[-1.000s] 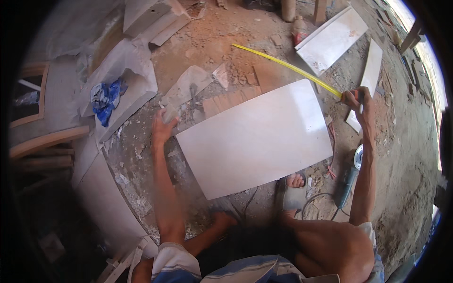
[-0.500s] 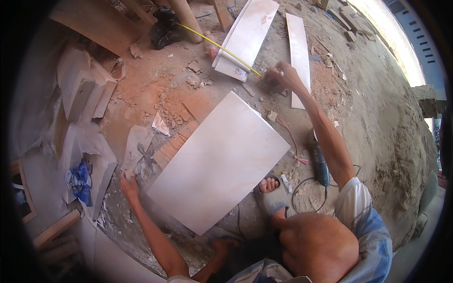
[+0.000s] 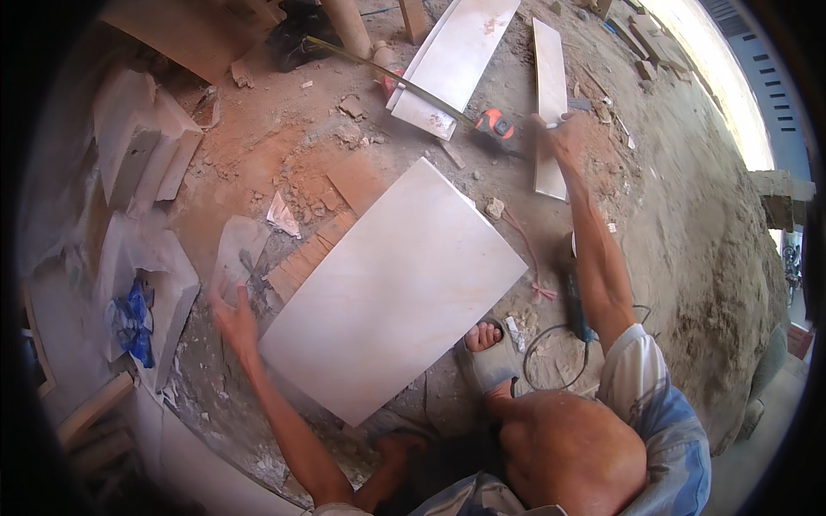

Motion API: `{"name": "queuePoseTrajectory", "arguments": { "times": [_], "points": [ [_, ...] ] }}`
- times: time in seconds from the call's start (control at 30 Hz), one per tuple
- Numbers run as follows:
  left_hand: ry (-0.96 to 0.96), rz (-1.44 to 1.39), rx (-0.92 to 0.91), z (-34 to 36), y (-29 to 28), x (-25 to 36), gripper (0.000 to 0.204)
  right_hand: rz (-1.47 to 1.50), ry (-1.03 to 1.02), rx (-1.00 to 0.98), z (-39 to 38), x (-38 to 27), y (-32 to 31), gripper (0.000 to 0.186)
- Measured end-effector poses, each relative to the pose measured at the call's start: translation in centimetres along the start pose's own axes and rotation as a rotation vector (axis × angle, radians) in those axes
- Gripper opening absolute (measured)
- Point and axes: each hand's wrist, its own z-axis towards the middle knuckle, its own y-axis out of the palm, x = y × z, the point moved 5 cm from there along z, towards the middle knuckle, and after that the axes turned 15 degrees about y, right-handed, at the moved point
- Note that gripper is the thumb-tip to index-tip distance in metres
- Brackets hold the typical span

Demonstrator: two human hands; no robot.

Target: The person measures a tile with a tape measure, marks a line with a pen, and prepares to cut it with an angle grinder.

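Left of the fingers of the right hand (image 3: 564, 142), and apart from them, is the tape (image 3: 495, 123), its blade (image 3: 430, 101) stretching away across the slabs (image 3: 469, 56). Those fingers pinch a white stick (image 3: 551, 125); the left hand's (image 3: 234, 320) spread loosely beside the tile (image 3: 396, 292), seemingly empty. The tape's case should be light and firm, best gripped by its sides; the tile likely heavy, stiff, brittle, best taken by opposite edges.
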Motion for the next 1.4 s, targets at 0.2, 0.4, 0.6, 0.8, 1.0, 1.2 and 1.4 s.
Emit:
{"name": "queuePoseTrajectory", "arguments": {
  "times": [0.2, 0.4, 0.6, 0.8, 1.0, 1.2, 1.4],
  "points": [
    [-0.042, -0.316, 0.022, 1.6, 1.0, 6.3, 0.049, 0.043, -0.077, 0.042, 0.1, -2.5, -9.9, 0.091],
    [-0.065, -0.606, -0.035, 3.3, 0.5, 15.0, 0.052, 0.246, -0.149, -0.195, -18.7, -6.1, -17.1, 0.077],
    [-0.142, -1.058, -0.014, 1.9, 7.0, 23.8, 0.081, 0.321, -0.39, -0.518, -33.7, -4.8, -18.1, 0.078],
    [-0.233, -0.927, 0.219, 0.1, 9.7, 21.3, 0.071, 0.287, -0.56, -0.666, -40.4, -3.9, -15.6, 0.085],
    [-0.251, -0.946, 0.244, -1.7, 10.9, 17.0, 0.057, 0.471, -0.325, -0.826, -41.2, 4.2, -15.8, 0.054],
    [-0.198, -0.913, 0.231, -2.0, 13.6, 16.8, 0.053, 0.756, 0.137, -0.893, -41.7, 11.7, -16.2, 0.036],
    [-0.167, -0.832, 0.319, -1.3, 14.2, 15.5, 0.063, 0.804, 0.398, -0.976, -41.3, 9.9, -15.6, 0.035]
  ]
}}
